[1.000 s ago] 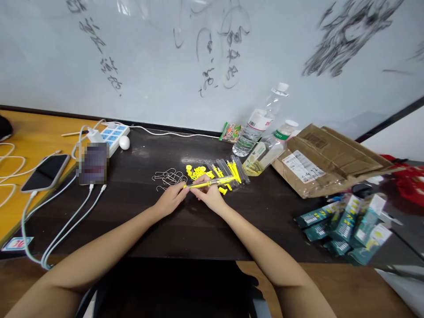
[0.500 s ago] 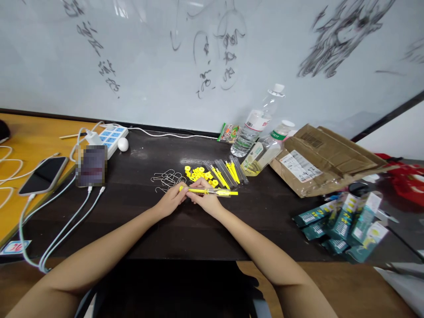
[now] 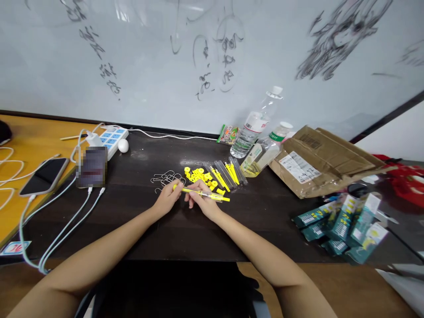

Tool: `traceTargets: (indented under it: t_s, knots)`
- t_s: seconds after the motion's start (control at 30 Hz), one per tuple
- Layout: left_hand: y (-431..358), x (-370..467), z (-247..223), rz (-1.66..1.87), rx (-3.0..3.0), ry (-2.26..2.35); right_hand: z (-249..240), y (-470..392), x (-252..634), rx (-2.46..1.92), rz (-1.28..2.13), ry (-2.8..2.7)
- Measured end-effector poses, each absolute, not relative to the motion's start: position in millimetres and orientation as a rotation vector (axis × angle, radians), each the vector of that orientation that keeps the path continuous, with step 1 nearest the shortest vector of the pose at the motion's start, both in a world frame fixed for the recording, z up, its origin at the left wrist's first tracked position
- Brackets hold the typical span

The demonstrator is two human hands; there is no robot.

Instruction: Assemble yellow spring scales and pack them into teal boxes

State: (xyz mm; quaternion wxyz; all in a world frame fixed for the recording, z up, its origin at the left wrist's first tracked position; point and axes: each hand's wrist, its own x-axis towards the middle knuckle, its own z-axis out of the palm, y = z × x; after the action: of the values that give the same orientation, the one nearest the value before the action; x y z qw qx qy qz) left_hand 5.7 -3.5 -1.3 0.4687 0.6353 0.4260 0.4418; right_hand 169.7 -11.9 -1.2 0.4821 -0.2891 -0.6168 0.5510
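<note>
So I've got the yellow-and-clear tube (image 3: 206, 194) up between both hands, around mid-depth on the dark desk (image 3: 142, 229), between its far and near edges. Can't tell if it's touching the top. The left hand (image 3: 165, 201) pinches the yellow end, fingers narrow; the right hand (image 3: 208, 207) has its fingers closed around the middle.

My worry: if the left pulls while the right grip is loose, the yellow rod inside could probably slide out. A sideways swing of the free end, or a knuckle going toward the far edge, could scatter the loose yellow pieces (image 3: 198, 174) or snag the wire hooks (image 3: 168, 177).

Long axis runs nearly parallel to the near edge; free end points at the desk's right side, angled slightly toward me.
</note>
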Motion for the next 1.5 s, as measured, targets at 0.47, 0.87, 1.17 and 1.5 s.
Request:
traceTargets:
  t_s: [0.47, 0.87, 1.17, 1.5]
  knots:
    - [4, 6, 3, 1.126, 1.374, 0.87, -5, -8, 166, -0.773, 1.334, -1.569]
    - [24, -8, 3, 1.616, 0.919, 1.053, 12, 31, 221, -1.267, -0.053, -2.226]
    - [25, -3, -7, 1.609, 0.9, 1.03, -3, 26, 187, -1.344, -0.342, -2.464]
    - [23, -1, -4, 1.568, 0.891, 1.049, -11, 34, 183, -1.382, -0.289, -2.452]
